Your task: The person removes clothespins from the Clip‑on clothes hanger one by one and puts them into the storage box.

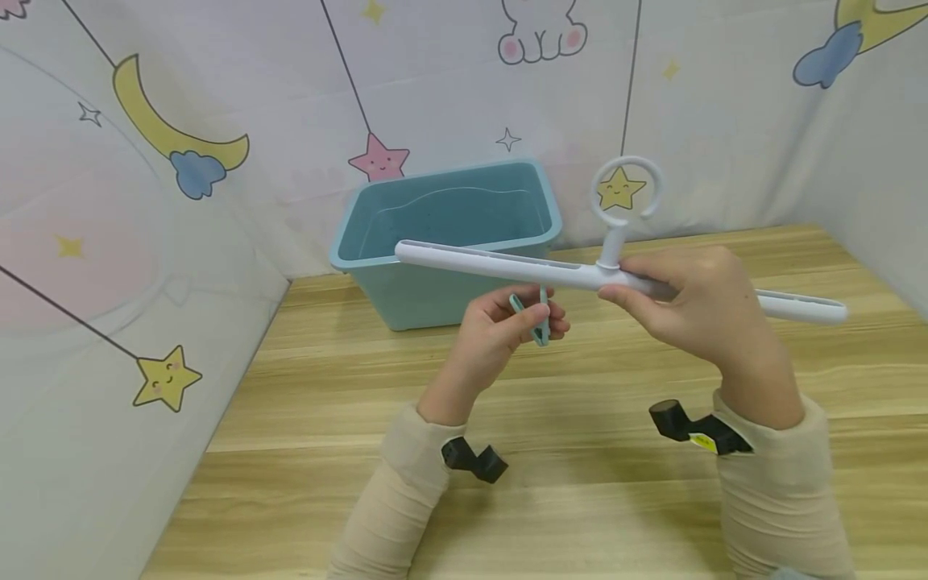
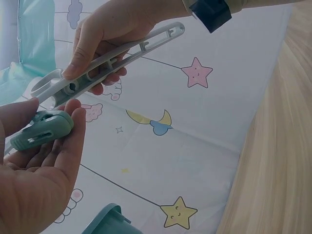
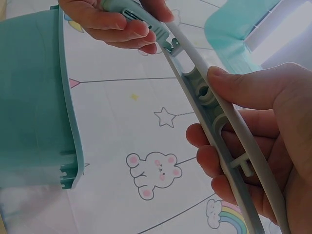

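Observation:
A white hanger bar point(image 1: 493, 263) with an open ring hook point(image 1: 627, 190) on top is held in the air by my right hand point(image 1: 706, 302), thumb and fingers gripping it just right of the hook. Its slotted, hollow underside point(image 3: 204, 92) shows in the right wrist view. My left hand point(image 1: 500, 326) pinches a teal clip point(image 1: 542, 333) between thumb and fingers, below the bar. In the left wrist view the clip point(image 2: 48, 130) lies close to the bar point(image 2: 117, 58); whether they touch, I cannot tell.
A teal plastic bin point(image 1: 435, 294) stands at the back of the wooden table point(image 1: 580, 483), behind the left hand and the bar's left end. A printed white cloth point(image 1: 275, 105) hangs behind it and at the sides. Camera mounts point(image 1: 474, 461) sit on both wrists.

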